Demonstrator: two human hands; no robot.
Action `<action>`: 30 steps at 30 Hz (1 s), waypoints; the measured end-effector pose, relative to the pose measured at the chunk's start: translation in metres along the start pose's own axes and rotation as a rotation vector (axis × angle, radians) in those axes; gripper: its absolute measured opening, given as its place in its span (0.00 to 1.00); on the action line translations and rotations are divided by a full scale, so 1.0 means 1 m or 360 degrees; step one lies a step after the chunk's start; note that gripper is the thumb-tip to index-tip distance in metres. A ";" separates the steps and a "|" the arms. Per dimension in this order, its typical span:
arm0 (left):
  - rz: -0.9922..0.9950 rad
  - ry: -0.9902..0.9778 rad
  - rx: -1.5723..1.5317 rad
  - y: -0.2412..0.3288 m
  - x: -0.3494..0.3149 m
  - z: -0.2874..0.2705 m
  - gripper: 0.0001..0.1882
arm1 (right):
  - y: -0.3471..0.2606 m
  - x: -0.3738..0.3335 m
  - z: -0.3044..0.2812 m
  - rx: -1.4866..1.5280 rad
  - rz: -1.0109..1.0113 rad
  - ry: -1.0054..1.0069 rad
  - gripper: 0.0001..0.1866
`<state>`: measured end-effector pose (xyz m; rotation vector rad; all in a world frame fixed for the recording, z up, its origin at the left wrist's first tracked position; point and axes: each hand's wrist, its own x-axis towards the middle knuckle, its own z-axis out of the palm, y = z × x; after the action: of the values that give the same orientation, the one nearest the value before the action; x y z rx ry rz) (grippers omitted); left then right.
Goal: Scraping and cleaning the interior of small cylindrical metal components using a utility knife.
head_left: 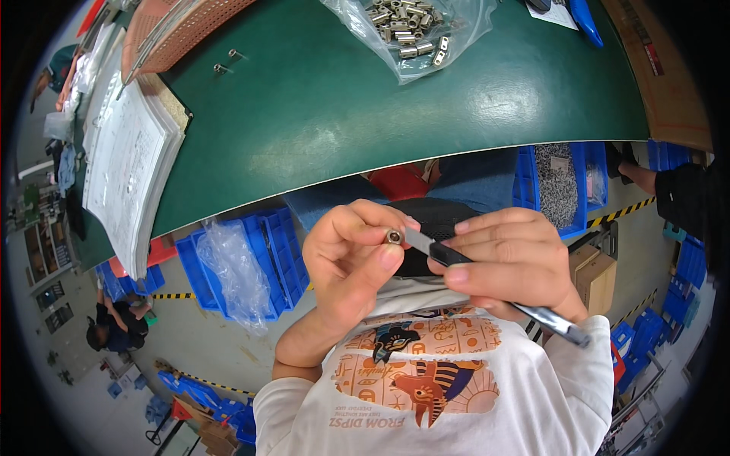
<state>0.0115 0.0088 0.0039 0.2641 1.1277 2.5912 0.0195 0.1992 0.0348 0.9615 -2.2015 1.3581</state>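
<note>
My left hand pinches a small metal sleeve between thumb and fingers, its round bored end facing up. In my right hand is a utility knife with a dark handle, which slants down to the right past my palm. The knife's flat grey blade points left and reaches the side of the sleeve; whether it touches the metal, I cannot tell. Both hands are held in front of my body, off the near edge of the green table.
A clear plastic bag of metal pieces lies at the table's far side. Two small metal parts sit far left, near a paper stack and a pink perforated tray. Blue bins stand below the edge. Other people are further off.
</note>
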 end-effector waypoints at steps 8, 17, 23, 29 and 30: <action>0.0043 -0.0034 0.0160 0.000 0.001 0.001 0.10 | -0.002 -0.003 -0.001 0.0482 0.0306 0.0008 0.10; 0.0069 -0.0029 0.0169 0.000 0.002 0.001 0.11 | -0.001 -0.003 0.001 0.0464 0.0286 0.0040 0.10; 0.0046 -0.0036 0.0109 0.000 0.002 0.000 0.10 | -0.002 -0.002 0.002 0.0450 0.0281 0.0055 0.10; 0.0047 -0.0033 0.0116 0.000 0.001 0.000 0.10 | 0.000 -0.004 0.003 0.0427 0.0241 0.0021 0.12; 0.0046 -0.0033 0.0115 0.000 0.001 0.000 0.10 | 0.000 -0.004 0.003 0.0426 0.0242 0.0022 0.12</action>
<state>0.0101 0.0093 0.0034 0.3252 1.2206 2.5695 0.0224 0.1976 0.0307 0.8838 -2.1567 1.7586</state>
